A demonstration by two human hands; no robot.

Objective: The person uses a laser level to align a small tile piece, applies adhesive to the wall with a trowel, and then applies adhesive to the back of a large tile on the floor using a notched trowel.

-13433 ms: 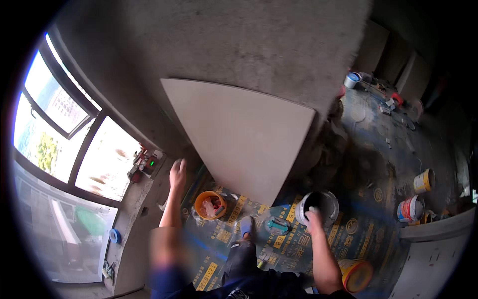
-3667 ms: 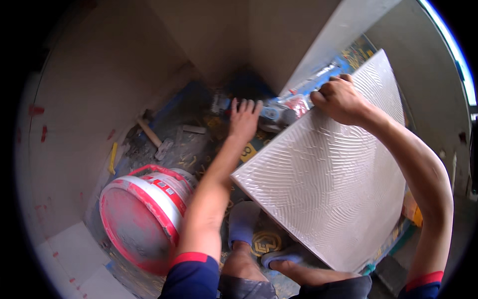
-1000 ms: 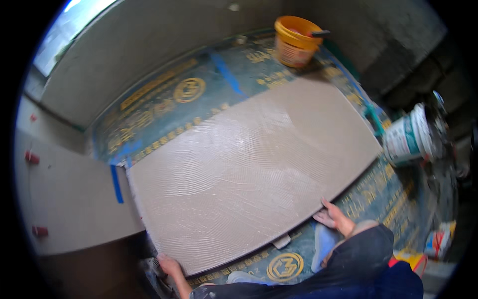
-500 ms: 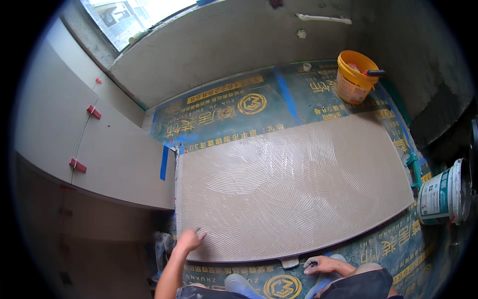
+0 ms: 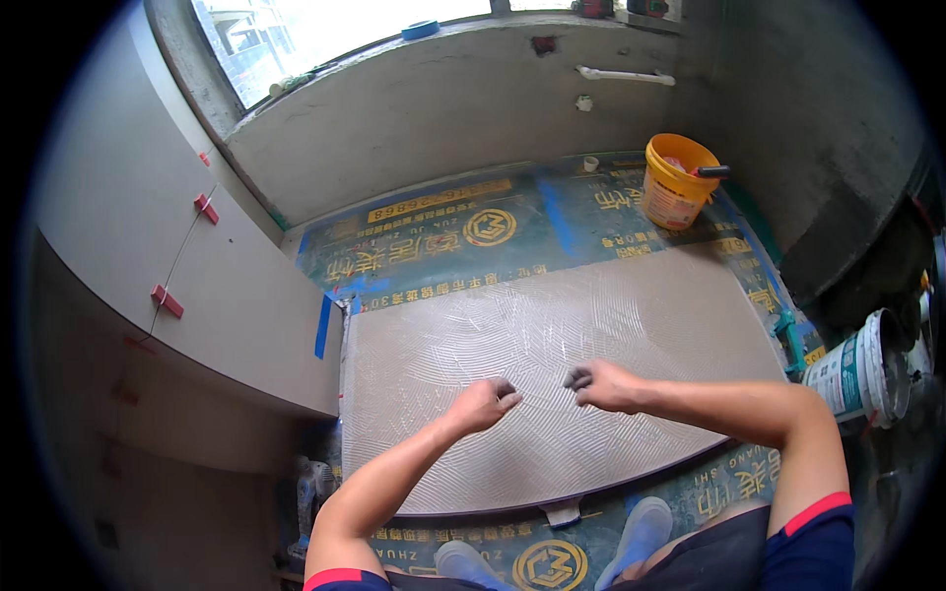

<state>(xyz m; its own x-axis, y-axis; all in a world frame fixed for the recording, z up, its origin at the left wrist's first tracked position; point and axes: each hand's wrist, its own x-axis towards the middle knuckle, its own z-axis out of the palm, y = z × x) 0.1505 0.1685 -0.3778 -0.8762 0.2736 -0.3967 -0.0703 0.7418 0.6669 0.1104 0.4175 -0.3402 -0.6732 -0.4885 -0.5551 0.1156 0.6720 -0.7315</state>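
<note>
A large beige tile lies flat on the printed floor covering. Over most of its surface spreads a thin coat of adhesive, combed into curved ridges. Both hands are above the middle of the tile, a short gap between them. My left hand has its fingers loosely bent and slightly apart, with nothing seen in it. Opposite it, my right hand also has bent, parted fingers, the tips dark grey, and appears to hold nothing. Whether either hand touches the adhesive I cannot tell. A pale block shows at the tile's near edge.
Tall cabinet-like panels or wall tiles with red clips stand at the left. A yellow bucket sits at the far right; a white bucket lies tilted nearer. A green tool is by the tile's right edge.
Both hands have come forward over the tile's middle: the left from the near left corner, the right from beside my knee. The view has tilted up, showing more window.
</note>
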